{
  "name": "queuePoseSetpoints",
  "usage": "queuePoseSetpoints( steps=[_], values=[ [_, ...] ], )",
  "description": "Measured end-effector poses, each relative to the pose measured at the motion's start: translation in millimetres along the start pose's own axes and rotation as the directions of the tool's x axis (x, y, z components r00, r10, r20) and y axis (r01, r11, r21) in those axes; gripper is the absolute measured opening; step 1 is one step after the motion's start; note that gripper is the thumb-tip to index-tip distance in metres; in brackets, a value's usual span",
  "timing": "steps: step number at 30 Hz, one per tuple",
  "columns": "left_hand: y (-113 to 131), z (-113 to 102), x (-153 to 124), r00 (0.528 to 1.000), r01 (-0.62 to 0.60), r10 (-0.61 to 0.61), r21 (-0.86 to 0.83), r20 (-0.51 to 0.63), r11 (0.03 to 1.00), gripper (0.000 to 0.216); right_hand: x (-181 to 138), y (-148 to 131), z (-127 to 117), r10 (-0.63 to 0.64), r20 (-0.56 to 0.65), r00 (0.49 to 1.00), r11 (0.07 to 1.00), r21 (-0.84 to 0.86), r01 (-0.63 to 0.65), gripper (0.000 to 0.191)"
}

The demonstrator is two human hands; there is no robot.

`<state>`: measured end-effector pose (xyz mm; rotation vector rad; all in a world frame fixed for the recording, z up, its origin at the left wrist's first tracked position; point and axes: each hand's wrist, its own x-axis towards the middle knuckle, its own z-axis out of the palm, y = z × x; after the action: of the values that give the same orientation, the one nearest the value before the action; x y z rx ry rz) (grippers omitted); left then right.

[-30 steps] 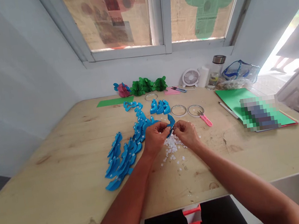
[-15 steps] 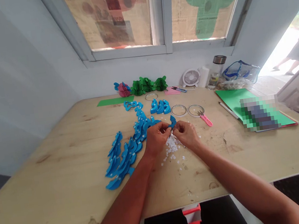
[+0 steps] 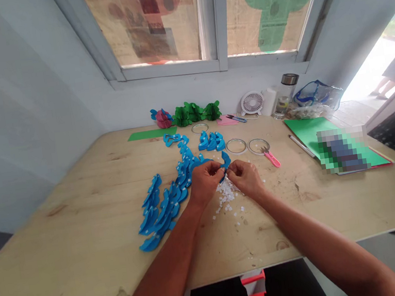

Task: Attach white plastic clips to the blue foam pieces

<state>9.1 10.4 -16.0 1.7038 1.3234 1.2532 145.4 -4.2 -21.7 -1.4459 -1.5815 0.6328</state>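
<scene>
Over the middle of the table, my left hand (image 3: 205, 180) pinches a curved blue paper cutout (image 3: 225, 158) between thumb and fingers. My right hand (image 3: 246, 175) meets it from the other side, its fingertips pressed together at the cutout's edge; any tiny piece between them is too small to make out. Below both hands lies a heap of small white squares (image 3: 228, 192), some scattered toward me. To the left, a long row of blue cutouts (image 3: 169, 208) carries small white squares. A smaller group of blue cutouts (image 3: 211, 141) rests beyond my hands.
Tape rolls (image 3: 236, 146) and pink-handled snips (image 3: 271, 157) lie just beyond my right hand. Green paper (image 3: 312, 127) with a pen (image 3: 302, 146) is at the right. Along the wall stand green paper ornaments (image 3: 194, 111), a small fan (image 3: 253, 103) and a bottle (image 3: 285, 94).
The blue cutout in my fingers has shifted slightly left and turned a little. My hands stay close together. At the far right, a dark speckled shape has come into view and the person outside has moved.
</scene>
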Motion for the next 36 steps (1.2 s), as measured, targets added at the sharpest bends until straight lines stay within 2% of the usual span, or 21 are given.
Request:
queuePoseSetpoints(
  steps=[6,11,14,20,26,36],
  values=[
    [2.4,0.2,-0.4,1.000,0.011,-0.011,-0.003,-0.007,1.000,0.010,0.0,-0.7,-1.3,-0.016,-0.007,1.000,0.998,-0.055,0.016,0.010],
    [2.1,-0.9,1.5,0.997,0.041,-0.044,-0.068,-0.055,0.997,0.012,0.9,1.2,-1.1,-0.013,0.038,0.999,0.999,0.036,0.012,0.014],
    [1.2,0.0,1.0,0.997,0.013,-0.016,-0.036,-0.074,0.999,0.012,0.5,1.5,-0.4,-0.022,0.048,0.999,0.997,0.077,0.019,0.015],
    [5.4,2.2,-1.7,0.997,-0.041,0.047,0.103,-0.057,0.994,0.010,-1.1,1.4,0.1,-0.032,0.001,0.999,0.999,0.012,0.032,0.013],
    [5.9,2.6,-1.5,0.998,-0.032,0.038,0.118,-0.048,0.992,0.009,-1.2,3.6,0.7,-0.061,-0.021,0.998,0.995,-0.082,0.059,0.013],
    [-1.3,2.9,0.0,0.998,0.024,-0.025,-0.013,-0.053,1.000,0.010,-1.0,3.8,-1.3,-0.099,-0.019,0.995,0.988,-0.122,0.096,0.016]
  ],
)
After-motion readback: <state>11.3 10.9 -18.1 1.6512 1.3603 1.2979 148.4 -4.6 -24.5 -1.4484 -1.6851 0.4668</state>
